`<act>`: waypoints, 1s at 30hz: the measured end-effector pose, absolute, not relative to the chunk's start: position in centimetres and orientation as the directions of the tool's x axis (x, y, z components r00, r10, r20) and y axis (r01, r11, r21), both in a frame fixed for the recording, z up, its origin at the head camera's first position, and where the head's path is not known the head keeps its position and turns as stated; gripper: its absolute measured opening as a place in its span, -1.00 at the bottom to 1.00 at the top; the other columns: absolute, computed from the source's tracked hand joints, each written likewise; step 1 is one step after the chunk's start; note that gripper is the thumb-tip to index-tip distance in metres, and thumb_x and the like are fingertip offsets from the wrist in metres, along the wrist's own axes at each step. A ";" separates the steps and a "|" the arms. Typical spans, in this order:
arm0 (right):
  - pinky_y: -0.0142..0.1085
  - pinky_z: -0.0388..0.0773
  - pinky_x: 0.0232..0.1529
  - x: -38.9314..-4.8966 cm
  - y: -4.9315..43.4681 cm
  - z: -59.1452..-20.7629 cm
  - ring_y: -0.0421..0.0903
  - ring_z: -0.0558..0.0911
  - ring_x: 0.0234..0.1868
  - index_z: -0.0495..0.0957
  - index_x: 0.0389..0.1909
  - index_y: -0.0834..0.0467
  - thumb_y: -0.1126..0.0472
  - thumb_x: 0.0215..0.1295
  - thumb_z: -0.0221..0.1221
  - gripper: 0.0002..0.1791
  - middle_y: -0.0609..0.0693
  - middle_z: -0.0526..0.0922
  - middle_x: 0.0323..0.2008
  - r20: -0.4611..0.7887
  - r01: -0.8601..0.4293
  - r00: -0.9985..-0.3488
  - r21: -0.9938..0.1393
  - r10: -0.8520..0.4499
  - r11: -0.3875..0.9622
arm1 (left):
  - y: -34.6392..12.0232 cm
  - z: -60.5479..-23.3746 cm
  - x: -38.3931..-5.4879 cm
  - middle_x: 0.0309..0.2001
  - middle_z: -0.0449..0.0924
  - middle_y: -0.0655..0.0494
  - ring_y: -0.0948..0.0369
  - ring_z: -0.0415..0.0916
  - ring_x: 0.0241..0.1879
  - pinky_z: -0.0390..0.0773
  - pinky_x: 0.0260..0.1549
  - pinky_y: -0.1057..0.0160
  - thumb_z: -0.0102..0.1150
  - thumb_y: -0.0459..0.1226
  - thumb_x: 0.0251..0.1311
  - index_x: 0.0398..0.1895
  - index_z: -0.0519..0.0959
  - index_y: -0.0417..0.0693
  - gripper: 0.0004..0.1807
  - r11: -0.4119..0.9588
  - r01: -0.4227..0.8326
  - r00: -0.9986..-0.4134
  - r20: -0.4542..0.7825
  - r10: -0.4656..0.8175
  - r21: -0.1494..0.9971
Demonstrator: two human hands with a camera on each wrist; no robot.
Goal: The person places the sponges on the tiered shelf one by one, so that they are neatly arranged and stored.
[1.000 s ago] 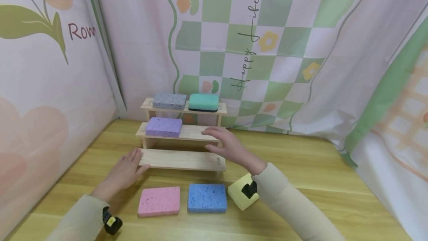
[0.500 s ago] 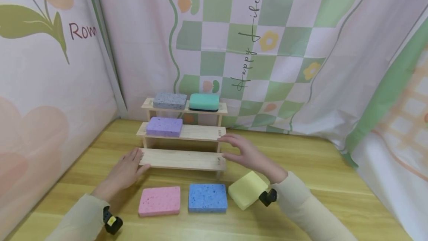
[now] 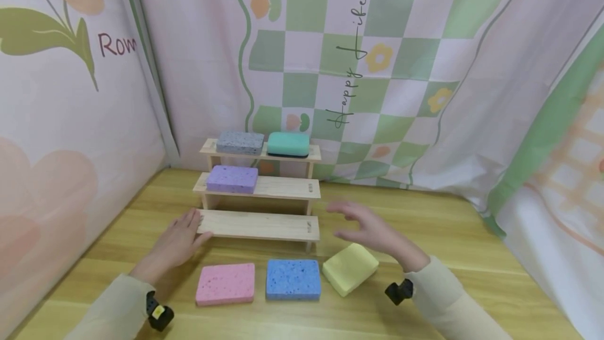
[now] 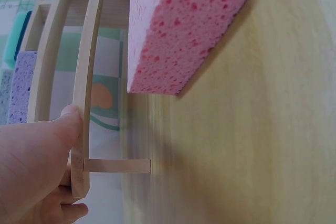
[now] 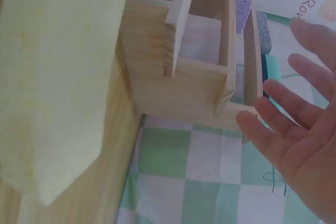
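My left hand [image 3: 175,240] holds the left end of the lowest step of a three-step wooden shelf [image 3: 257,224]. In the left wrist view, the thumb [image 4: 72,121] lies at the board's front edge and the other fingers reach round its end. Right of the shelf, my right hand [image 3: 373,230] hovers with nothing in it, fingers spread in the right wrist view. A yellow sponge [image 3: 350,269] lies angled on the table below it. Beside that sits a blue sponge [image 3: 293,279], then a pink sponge [image 3: 225,284] nearest the left hand.
On the top step are a grey sponge [image 3: 239,142] and a teal sponge [image 3: 288,144] with a dark base. A purple sponge [image 3: 232,179] occupies the left half of the middle step. Patterned curtains [image 3: 358,93] enclose the wooden table [image 3: 424,298] at the back and sides.
My right hand has drawn back rightward from the middle step, past the shelf's right end, uncovering the yellow sponge. The left hand and the sponges have stayed put.
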State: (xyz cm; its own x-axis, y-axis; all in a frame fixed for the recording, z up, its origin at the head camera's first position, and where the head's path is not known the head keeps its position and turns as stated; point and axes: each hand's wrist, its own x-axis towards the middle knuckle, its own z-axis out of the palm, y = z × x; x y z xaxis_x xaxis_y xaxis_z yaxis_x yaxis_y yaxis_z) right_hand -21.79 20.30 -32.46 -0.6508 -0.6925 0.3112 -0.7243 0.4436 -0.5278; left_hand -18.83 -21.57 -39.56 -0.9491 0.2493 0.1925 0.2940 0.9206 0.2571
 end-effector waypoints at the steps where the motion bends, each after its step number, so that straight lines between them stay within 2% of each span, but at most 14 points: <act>1: -0.01 0.43 0.04 -21.7 20.6 -32.6 0.06 0.36 0.18 0.39 0.16 0.23 0.22 0.18 0.23 -0.48 0.13 0.39 0.18 0.307 -0.724 -0.650 -0.527 -0.695 0.445 | -21.5 -39.6 -18.8 0.26 -0.01 -0.52 -0.29 -0.02 0.26 -0.01 0.21 -0.20 -0.16 -0.01 0.37 0.23 0.06 -0.63 -0.23 0.920 0.293 -0.949 0.191 0.249 0.259; 6: -0.01 0.43 0.03 -21.5 21.9 -33.6 0.10 0.37 0.17 0.38 0.16 0.26 0.15 0.18 0.23 -0.46 0.17 0.39 0.17 0.272 -0.720 -0.648 -0.523 -0.711 0.457 | -21.5 -39.6 -18.8 0.26 -0.01 -0.52 -0.30 -0.02 0.26 -0.01 0.21 -0.20 -0.16 -0.01 0.37 0.23 0.05 -0.64 -0.23 0.919 0.294 -0.949 0.192 0.249 0.262; 11: 0.08 0.37 0.07 -21.4 23.0 -34.9 0.13 0.37 0.16 0.40 0.15 0.24 0.12 0.16 0.25 -0.45 0.17 0.40 0.17 0.213 -0.703 -0.653 -0.528 -0.727 0.477 | -21.5 -39.7 -18.9 0.26 -0.01 -0.53 -0.30 -0.02 0.25 -0.01 0.20 -0.21 -0.16 -0.02 0.37 0.22 0.05 -0.65 -0.23 0.920 0.295 -0.949 0.195 0.250 0.258; 20: 0.29 0.21 0.06 -21.3 24.5 -36.5 0.30 0.25 0.20 0.40 0.18 0.18 0.05 0.12 0.27 -0.40 0.25 0.29 0.23 0.096 -0.632 -0.677 -0.582 -0.729 0.511 | -21.6 -39.7 -19.0 0.26 -0.01 -0.53 -0.30 -0.01 0.25 -0.01 0.20 -0.21 -0.17 -0.02 0.37 0.22 0.06 -0.65 -0.23 0.920 0.299 -0.947 0.198 0.254 0.251; 25: 0.34 0.14 0.06 -21.2 25.2 -37.3 0.33 0.19 0.22 0.40 0.20 0.12 -0.02 0.04 0.30 -0.32 0.27 0.24 0.26 0.042 -0.624 -0.671 -0.572 -0.740 0.533 | -21.6 -39.7 -19.0 0.26 0.00 -0.53 -0.30 -0.01 0.25 0.00 0.20 -0.21 -0.16 -0.02 0.37 0.22 0.06 -0.64 -0.24 0.921 0.299 -0.947 0.198 0.254 0.249; 30: 0.39 0.05 0.06 -21.2 25.7 -38.0 0.38 0.11 0.24 0.35 0.24 0.15 0.01 -0.02 0.33 -0.24 0.32 0.16 0.28 -0.006 -0.621 -0.647 -0.576 -0.762 0.531 | -21.6 -39.7 -19.0 0.25 0.01 -0.54 -0.31 0.00 0.25 0.01 0.19 -0.21 -0.14 -0.04 0.37 0.22 0.07 -0.65 -0.25 0.921 0.302 -0.945 0.204 0.255 0.246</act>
